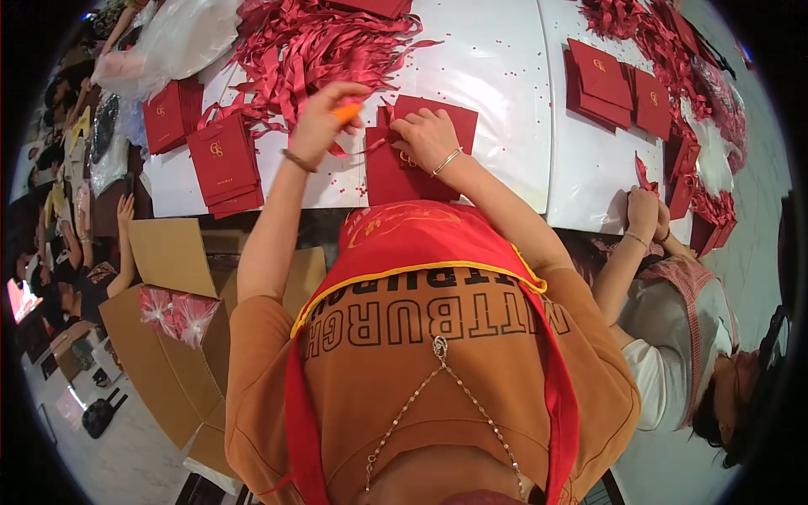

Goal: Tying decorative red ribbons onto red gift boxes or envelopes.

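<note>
My left hand (324, 126) is closed round a short orange tool (346, 113), raised just above the table; its tip cannot be made out. In front of me, at the table's near edge, red paper bags (459, 124) with gold print lie flat. My right hand (427, 141) rests on them with bent fingers gripping near the upper left edge of the top bag. A red ribbon (362, 152) runs from below my left hand to the fingertips of my right, where its end is hidden.
Beyond my hands lies a heap of red ribbons (311, 50). Stacked red bags (223, 164) stand at left; others (599, 80) lie right. Small red paper dots dot the white table (505, 126). A cardboard box (160, 362) stands left. At right, a co-worker's hands (644, 215) hold red ribbon.
</note>
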Tool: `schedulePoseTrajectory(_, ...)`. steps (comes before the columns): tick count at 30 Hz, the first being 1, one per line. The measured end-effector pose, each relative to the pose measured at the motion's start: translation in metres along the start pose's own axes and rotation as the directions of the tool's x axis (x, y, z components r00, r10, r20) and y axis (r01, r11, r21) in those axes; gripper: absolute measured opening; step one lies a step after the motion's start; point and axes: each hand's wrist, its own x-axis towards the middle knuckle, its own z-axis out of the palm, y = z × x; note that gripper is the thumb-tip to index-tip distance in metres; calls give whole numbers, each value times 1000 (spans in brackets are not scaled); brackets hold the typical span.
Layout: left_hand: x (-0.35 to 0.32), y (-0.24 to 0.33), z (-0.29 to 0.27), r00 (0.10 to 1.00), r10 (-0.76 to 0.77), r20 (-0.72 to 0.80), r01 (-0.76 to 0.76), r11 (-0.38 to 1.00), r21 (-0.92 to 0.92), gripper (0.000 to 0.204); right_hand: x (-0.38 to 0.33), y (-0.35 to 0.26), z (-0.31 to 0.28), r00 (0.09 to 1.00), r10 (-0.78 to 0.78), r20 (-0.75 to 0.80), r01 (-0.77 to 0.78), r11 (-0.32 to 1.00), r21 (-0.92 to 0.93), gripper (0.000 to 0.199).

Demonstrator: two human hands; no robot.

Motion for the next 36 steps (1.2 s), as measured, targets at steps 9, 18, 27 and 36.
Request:
schedulePoseTrajectory(9,9,-49,30,1000,3,22,-11,917,398,12,-18,6,-20,990,42,-134,-42,999,3,23)
schedulePoseTrajectory(18,16,-57,33,997,-53,-49,66,947,314,27,-46,24,-25,957,280,77,-282,832,479,23)
schedulePoseTrajectory(27,0,-36,37,995,-36,-91,43,996,80,31,-38,43,-19,843,400,360,-518,422,744,28)
schedulePoseTrajectory(36,-10,-55,74,997,74,-17,-60,911,408,19,-29,41,-23,833,393,390,-523,323,789,28)
